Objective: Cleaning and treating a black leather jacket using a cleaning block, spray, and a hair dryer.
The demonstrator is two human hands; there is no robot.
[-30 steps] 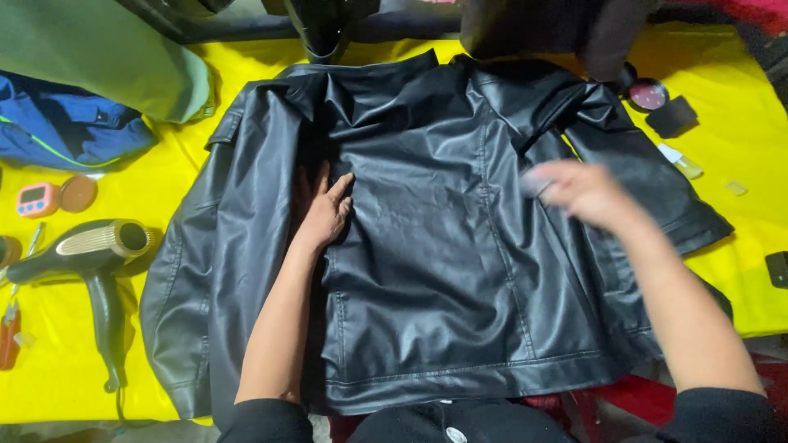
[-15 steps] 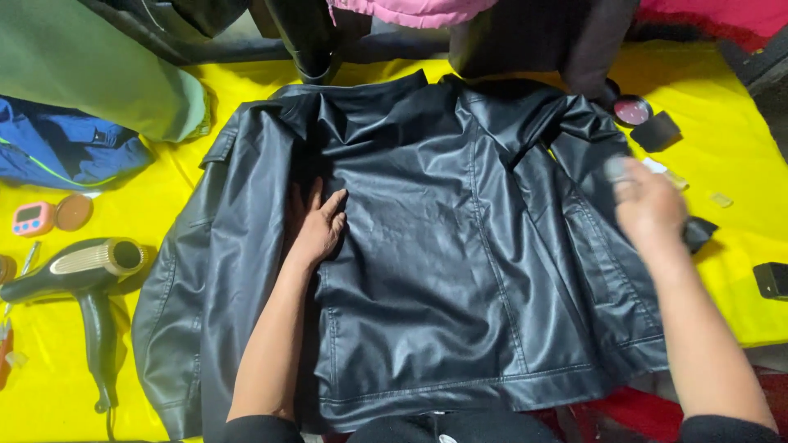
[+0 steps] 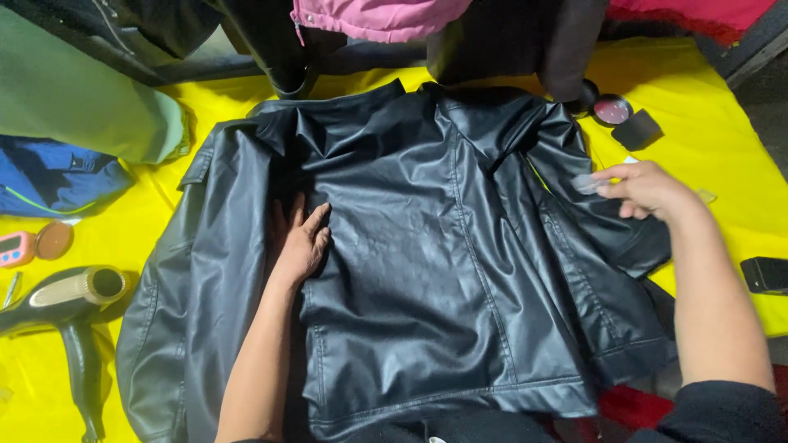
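A black leather jacket (image 3: 427,271) lies spread back-side up on a yellow cloth (image 3: 706,139). My left hand (image 3: 300,242) rests flat on the jacket's left side, fingers apart, near the sleeve seam. My right hand (image 3: 644,190) hovers over the jacket's right sleeve, fingers pinched on a small clear plastic piece (image 3: 589,184).
A hair dryer (image 3: 61,299) lies at the left edge, with a small pink device (image 3: 15,248) and a round brown disc (image 3: 54,240) above it. Blue (image 3: 49,180) and green (image 3: 82,107) garments sit far left. A round tin (image 3: 612,109), dark pad (image 3: 638,129) and black box (image 3: 765,275) lie right.
My right hand moved from the jacket's middle out to the right sleeve and now pinches a small clear piece. My left hand stayed pressed on the jacket.
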